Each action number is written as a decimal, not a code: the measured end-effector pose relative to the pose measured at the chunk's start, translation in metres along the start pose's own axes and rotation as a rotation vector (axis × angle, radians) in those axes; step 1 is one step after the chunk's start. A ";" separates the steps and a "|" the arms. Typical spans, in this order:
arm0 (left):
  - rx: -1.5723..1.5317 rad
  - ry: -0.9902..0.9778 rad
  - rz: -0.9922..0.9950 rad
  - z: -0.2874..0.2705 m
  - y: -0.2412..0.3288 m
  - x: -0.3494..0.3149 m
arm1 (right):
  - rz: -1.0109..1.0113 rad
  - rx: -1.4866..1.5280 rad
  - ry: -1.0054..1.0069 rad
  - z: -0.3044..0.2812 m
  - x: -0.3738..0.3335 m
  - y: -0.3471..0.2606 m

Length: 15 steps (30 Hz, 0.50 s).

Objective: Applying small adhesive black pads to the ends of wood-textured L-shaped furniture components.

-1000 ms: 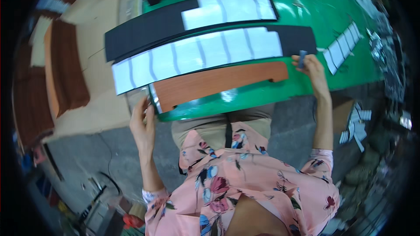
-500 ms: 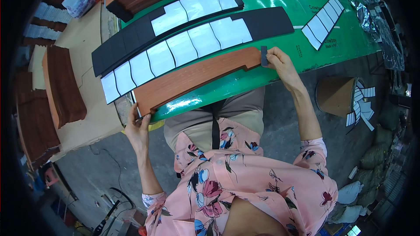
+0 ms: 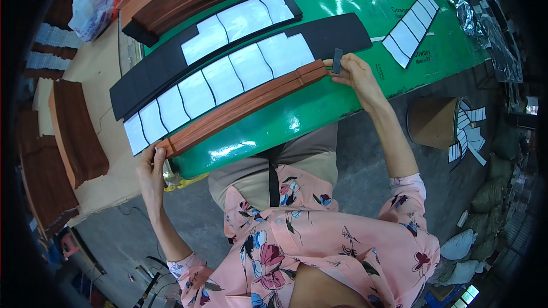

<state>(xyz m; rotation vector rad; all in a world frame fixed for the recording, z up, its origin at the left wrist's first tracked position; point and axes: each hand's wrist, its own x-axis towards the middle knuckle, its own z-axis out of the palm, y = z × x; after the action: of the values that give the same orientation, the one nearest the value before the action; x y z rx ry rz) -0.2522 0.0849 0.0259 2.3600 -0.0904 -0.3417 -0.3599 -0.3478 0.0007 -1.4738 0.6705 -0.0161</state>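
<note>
A long brown wooden moulding (image 3: 245, 104) stands tilted on its edge along the near side of the green tabletop (image 3: 274, 131), its grooved profile showing. The fingers of my left hand (image 3: 150, 171) pinch its left end at the table corner. By its right end, my right hand (image 3: 358, 77) is closed on a small dark grey rectangular strip (image 3: 337, 61); a fingertip appears to touch the moulding's end. Just beyond the moulding lies a black sheet (image 3: 337, 34) partly covered with white panels (image 3: 214, 85). Behind it rests a similar black sheet (image 3: 151, 71), also with white panels.
Stacked brown mouldings (image 3: 194, 0) stand at the back; more mouldings (image 3: 77, 131) lie on cardboard (image 3: 123, 165) at left. A narrow white-panelled piece (image 3: 411, 28) lies at far right. On the floor, a brown bin (image 3: 434, 121) holds white scraps. Plastic bags (image 3: 91, 14) sit far left.
The moulding has been tipped from its flat face onto its edge, against the near black sheet. My left hand has moved left and down; my right hand has shifted slightly left with the grey strip.
</note>
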 end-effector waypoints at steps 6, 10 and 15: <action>-0.040 0.000 -0.002 0.003 -0.002 -0.002 | -0.075 0.237 0.035 0.009 -0.004 0.022; -0.125 0.073 -0.074 0.010 0.003 -0.011 | -0.111 0.321 0.098 0.021 -0.021 0.032; -0.177 0.090 -0.063 0.013 0.005 -0.021 | -0.102 0.282 0.134 0.031 -0.037 0.029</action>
<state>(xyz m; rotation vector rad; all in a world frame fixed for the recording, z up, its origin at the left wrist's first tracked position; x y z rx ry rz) -0.2758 0.0758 0.0254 2.2022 0.0552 -0.2615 -0.3882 -0.3008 -0.0122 -1.2403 0.6706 -0.2796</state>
